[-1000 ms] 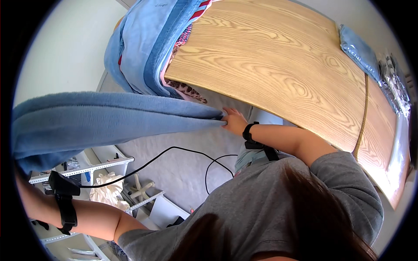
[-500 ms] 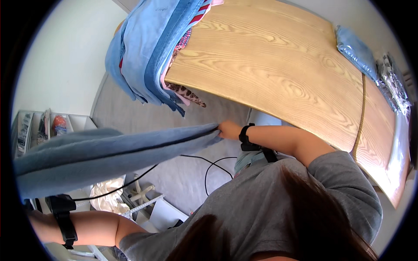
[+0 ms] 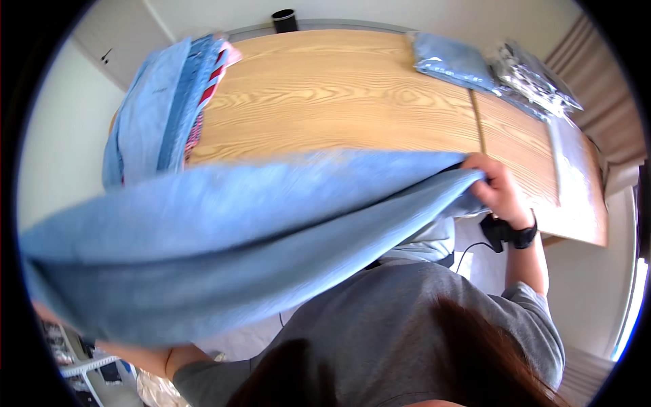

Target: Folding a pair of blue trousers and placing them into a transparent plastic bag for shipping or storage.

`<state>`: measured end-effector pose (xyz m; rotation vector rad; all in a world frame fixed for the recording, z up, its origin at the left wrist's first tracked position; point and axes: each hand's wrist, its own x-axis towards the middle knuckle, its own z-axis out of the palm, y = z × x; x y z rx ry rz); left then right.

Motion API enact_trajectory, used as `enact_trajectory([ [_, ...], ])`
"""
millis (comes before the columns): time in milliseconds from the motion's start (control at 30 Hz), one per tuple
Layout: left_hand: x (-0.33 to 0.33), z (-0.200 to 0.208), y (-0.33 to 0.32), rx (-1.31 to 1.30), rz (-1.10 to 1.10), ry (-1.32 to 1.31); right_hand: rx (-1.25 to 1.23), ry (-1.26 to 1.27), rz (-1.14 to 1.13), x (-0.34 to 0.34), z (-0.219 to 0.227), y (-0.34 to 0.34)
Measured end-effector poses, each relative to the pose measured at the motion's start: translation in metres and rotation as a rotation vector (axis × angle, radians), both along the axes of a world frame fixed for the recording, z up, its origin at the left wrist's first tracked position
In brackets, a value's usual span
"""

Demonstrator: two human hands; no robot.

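A long, soft blue cloth (image 3: 224, 251) is spread across in front of me in loose lengthwise folds, partly smeared by motion; whether it is a garment or a blanket does not show. My right hand (image 3: 498, 190) grips its right end, fingers wrapped round the gathered edge just above the near side of the table (image 3: 352, 88). The other end runs out to the left rim of the view. My left hand (image 3: 46, 312) is there, mostly hidden by the cloth, so its fingers do not show.
A pile of blue, striped and pink cloths (image 3: 152, 102) hangs over the table's left end. Plastic-wrapped packages (image 3: 451, 61) and a clear plastic sheet (image 3: 569, 159) lie at the right. A black bin (image 3: 285, 22) stands beyond; a white rack (image 3: 85, 366) is at lower left.
My right hand has moved right and up toward the table's near edge, pulling the cloth out wider. The view has shifted, showing more of the table's far side.
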<state>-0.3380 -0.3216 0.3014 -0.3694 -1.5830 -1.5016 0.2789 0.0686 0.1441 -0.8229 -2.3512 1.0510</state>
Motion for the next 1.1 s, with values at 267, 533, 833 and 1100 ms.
enact_trajectory([
  [267, 0.036, -0.101, 0.262, -0.508, -0.766, -0.485, 0.152, -0.048, -0.748, 0.194, 0.062, 0.025],
  [533, 0.091, -0.201, 0.362, -0.911, -0.999, -0.628, 0.177, -0.392, -0.703, 0.264, -0.003, 0.134],
  [833, 0.041, -0.287, 0.326, -1.134, -0.902, -0.608, -0.442, -0.400, -1.083, 0.279, -0.070, 0.135],
  [1100, 0.063, -0.282, 0.325, -1.139, -0.885, -0.486, -0.371, -0.344, -0.957, 0.242, -0.081, 0.110],
])
